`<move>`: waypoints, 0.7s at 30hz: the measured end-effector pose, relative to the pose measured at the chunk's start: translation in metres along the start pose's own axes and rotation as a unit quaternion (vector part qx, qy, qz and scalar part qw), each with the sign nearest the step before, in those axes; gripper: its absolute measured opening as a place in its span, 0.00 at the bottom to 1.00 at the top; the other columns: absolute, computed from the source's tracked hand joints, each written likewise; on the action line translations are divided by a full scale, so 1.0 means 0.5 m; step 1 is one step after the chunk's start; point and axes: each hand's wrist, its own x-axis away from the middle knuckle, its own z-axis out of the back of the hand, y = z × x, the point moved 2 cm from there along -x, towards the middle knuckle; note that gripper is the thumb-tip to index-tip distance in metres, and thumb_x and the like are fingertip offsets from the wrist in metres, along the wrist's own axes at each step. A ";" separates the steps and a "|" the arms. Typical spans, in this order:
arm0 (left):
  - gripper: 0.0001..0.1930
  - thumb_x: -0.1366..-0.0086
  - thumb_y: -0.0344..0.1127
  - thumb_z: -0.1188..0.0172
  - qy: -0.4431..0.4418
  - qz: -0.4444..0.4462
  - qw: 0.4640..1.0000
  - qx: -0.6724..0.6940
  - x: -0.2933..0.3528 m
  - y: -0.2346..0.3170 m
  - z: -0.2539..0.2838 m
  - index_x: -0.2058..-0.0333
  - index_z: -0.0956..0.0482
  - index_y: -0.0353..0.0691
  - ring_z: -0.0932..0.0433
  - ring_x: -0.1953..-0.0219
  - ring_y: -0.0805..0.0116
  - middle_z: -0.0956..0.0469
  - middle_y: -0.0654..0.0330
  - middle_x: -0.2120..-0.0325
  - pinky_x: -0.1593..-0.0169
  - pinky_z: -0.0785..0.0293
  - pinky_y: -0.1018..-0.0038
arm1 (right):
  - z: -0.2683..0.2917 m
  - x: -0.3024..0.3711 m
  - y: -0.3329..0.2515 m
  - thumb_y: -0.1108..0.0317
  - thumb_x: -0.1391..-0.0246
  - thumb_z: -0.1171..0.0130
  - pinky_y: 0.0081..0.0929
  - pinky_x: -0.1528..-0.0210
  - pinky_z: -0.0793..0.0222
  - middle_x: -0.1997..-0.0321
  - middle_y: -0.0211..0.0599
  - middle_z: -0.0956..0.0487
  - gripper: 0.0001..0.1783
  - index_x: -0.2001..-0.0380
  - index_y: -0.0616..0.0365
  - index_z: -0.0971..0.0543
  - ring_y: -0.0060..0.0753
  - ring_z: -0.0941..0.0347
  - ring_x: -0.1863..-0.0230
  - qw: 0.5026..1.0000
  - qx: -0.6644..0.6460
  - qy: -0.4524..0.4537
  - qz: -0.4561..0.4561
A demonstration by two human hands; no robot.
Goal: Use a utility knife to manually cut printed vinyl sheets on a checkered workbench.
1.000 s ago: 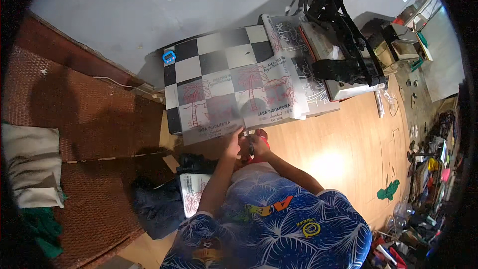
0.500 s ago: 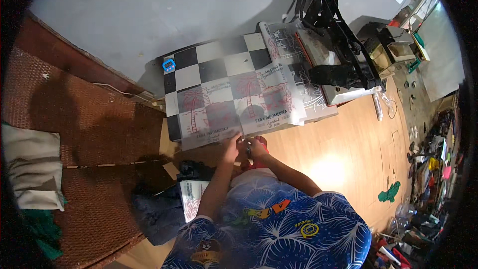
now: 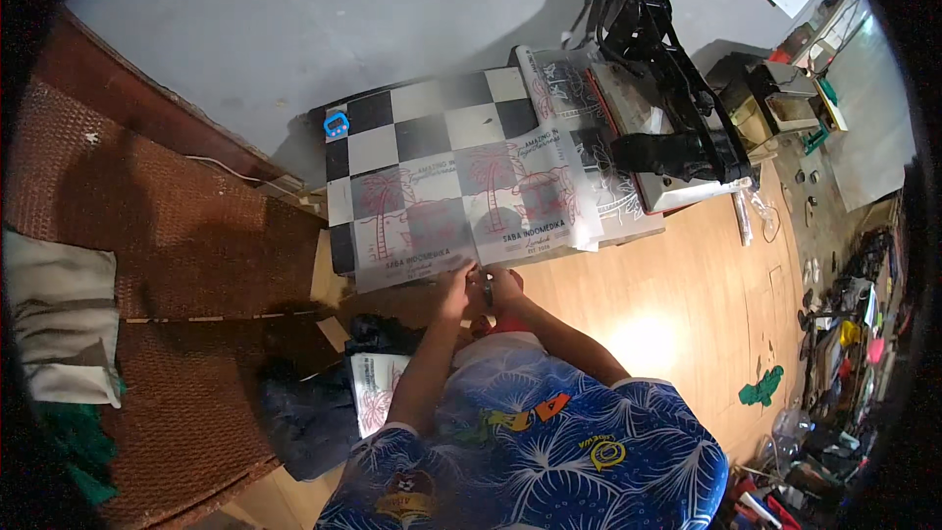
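From where I stand, little has changed over the last second. The right hand is now a touch closer to the left hand, and the two nearly meet at the near edge of the table. The film with its red palm prints hasn't visibly shifted: it lies flat over the near half of the checks, its near edge right by the left fingertips. To me that means the work is staying at this one spot, about where the two prints meet; whether they share a piece of film I can't tell.

The left hand's fingers reach forward, slightly bent, close together at the film's edge; whether they pinch it I can't make out. The right hand is curled, mostly closed, round a small dark thing, too small and shaded to name.

The blue timer sits at the table's far left corner, and the black press stands to the right, well apart from both hands.
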 end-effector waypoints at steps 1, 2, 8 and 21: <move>0.10 0.42 0.38 0.36 -0.009 0.004 1.000 -0.001 -0.003 -0.005 0.005 0.61 0.22 0.46 0.26 0.74 0.75 0.23 0.68 0.73 0.72 0.28 0.70 | -0.003 0.006 -0.020 0.65 0.48 0.41 0.28 0.71 0.30 0.72 0.35 0.23 0.08 0.68 0.58 0.21 0.28 0.27 0.73 1.000 -0.022 -0.004 0.017; 0.10 0.41 0.38 0.36 -0.014 -0.020 1.000 0.015 -0.005 -0.007 0.009 0.61 0.22 0.45 0.25 0.73 0.73 0.23 0.67 0.72 0.75 0.28 0.71 | 0.000 0.018 -0.047 0.61 0.47 0.42 0.28 0.71 0.31 0.73 0.35 0.23 0.11 0.68 0.57 0.21 0.28 0.27 0.73 0.988 0.145 -0.005 0.053; 0.09 0.41 0.36 0.39 0.007 -0.082 0.997 -0.003 -0.003 -0.008 0.010 0.63 0.22 0.41 0.24 0.72 0.70 0.23 0.61 0.71 0.76 0.29 0.73 | -0.039 0.075 -0.198 0.46 0.45 0.44 0.28 0.72 0.33 0.74 0.35 0.23 0.23 0.65 0.58 0.22 0.29 0.29 0.73 0.973 0.231 0.011 0.013; 0.10 0.36 0.43 0.42 0.043 -0.036 0.998 -0.006 -0.042 -0.034 0.032 0.64 0.22 0.43 0.24 0.69 0.71 0.23 0.66 0.69 0.69 0.28 0.70 | -0.041 0.033 -0.191 0.58 0.46 0.37 0.30 0.79 0.35 0.79 0.36 0.23 0.16 0.65 0.60 0.23 0.24 0.29 0.79 0.953 0.301 -0.023 0.036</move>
